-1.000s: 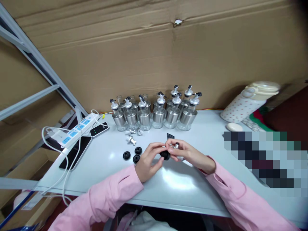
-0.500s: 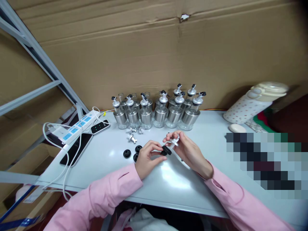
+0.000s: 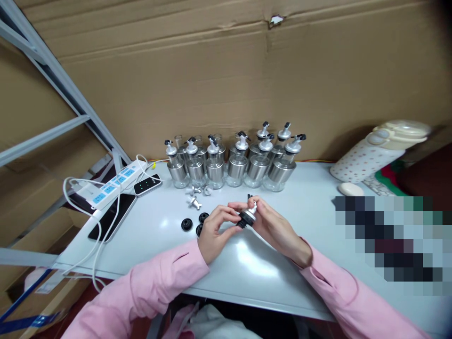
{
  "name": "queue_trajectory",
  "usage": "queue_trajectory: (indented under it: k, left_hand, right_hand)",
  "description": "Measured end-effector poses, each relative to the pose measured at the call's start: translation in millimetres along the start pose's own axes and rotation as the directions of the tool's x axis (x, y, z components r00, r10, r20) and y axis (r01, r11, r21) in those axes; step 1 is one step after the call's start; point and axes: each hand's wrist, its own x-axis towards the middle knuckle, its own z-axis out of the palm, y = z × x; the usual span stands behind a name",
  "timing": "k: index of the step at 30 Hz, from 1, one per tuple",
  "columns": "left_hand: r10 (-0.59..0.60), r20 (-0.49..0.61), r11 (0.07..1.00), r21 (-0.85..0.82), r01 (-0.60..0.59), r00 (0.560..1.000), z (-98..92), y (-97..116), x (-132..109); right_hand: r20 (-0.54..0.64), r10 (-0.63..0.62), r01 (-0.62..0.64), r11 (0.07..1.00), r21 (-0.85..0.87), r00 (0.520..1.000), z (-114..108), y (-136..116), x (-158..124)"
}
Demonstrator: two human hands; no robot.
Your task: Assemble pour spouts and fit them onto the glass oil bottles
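Note:
Between finger and thumb, my left hand grips a ribbed black stopper. My right hand pinches a silver pour spout, whose wide base sits against the top of the stopper. Whether the two parts are fully seated I cannot tell. Left of my left hand lie several loose black stoppers. Beyond them are a few silver spout pieces. Glass bottles with steel sleeves stand in rows behind, the front ones topped with silver-and-black spouts.
On the left lie a power strip with white cables, a phone and a small black-and-white device. A dotted flask leans at the right, near a white oval object. Cardboard backs the table.
My right hand has moved slightly left and brought the silver spout onto the black stopper; the two were apart before. The left hand keeps nearly the same place.

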Motion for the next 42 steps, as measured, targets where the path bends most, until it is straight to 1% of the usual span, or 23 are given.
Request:
queue_trajectory:
  k: [2, 4, 7, 9, 11, 15, 19, 22, 26, 31, 38, 42]
  left_hand:
    - [0.015, 0.014, 1.0, 0.01, -0.015, 1.0, -0.2, -0.6, 0.2]
    - [-0.001, 0.038, 0.999, -0.055, 0.003, 0.999, 0.5, -0.9, 0.6]
    - [-0.059, 0.076, 0.984, -0.163, 0.071, 0.995, 1.2, -0.8, 1.5]
    - [-0.085, 0.115, 0.979, -0.176, 0.105, 0.99, 0.4, -0.4, 2.1]
    - [-0.081, 0.17, 0.982, -0.155, 0.108, 0.982, -1.5, 0.2, 2.4]
    - [-0.063, 0.27, 0.99, -0.104, 0.094, 0.961, -5.0, 0.6, 1.2]
    - [-0.089, 0.312, 0.974, -0.171, 0.148, 0.946, -4.2, -1.4, -1.4]
    - [-0.098, 0.312, 0.967, -0.195, 0.165, 0.945, -2.7, -2.0, -3.1]
    - [-0.077, 0.277, 0.975, -0.18, 0.13, 0.958, -1.7, -0.7, -3.9]
    - [-0.064, 0.26, 0.986, -0.134, 0.101, 0.963, -1.8, -1.4, -3.8]
    - [-0.053, 0.235, 0.998, 0.032, 0.046, 0.971, -3.9, 4.5, -1.5]
    - [-0.056, 0.216, 0.996, 0.085, 0.039, 0.975, -5.5, 7.4, 0.2]
  right_hand:
    - [0.0, 0.017, -0.017, 1.0, 0.009, 1.0, 0.0, 0.4, 0.1]
    - [-0.001, 0.033, -0.033, 0.999, 0.027, 0.999, -0.2, 2.0, 0.2]
    - [0.007, 0.032, -0.032, 0.998, 0.053, 0.999, -0.7, 6.7, 0.0]
    - [0.025, 0.021, -0.022, 0.998, 0.066, 0.999, -1.6, 10.7, -0.2]
    - [0.045, 0.006, -0.009, 0.998, 0.063, 0.999, -2.9, 14.5, -0.5]
    - [0.072, -0.011, 0.012, 1.0, -0.018, 0.997, -5.6, 17.8, -1.8]
    - [0.08, -0.001, 0.013, 0.989, -0.147, 0.997, -6.1, 15.2, -3.5]
    - [0.102, 0.003, 0.017, 0.98, -0.201, 0.995, -6.3, 13.6, -4.0]
    - [0.155, -0.013, 0.048, 0.974, -0.222, 0.988, -7.5, 13.9, -4.0]
    - [0.163, -0.024, 0.063, 0.97, -0.236, 0.986, -8.2, 15.4, -4.0]
    - [0.153, -0.033, 0.08, 0.948, -0.308, 0.988, -4.7, 13.8, -6.4]
    - [0.151, -0.055, 0.11, 0.916, -0.386, 0.987, -3.6, 11.0, -6.2]
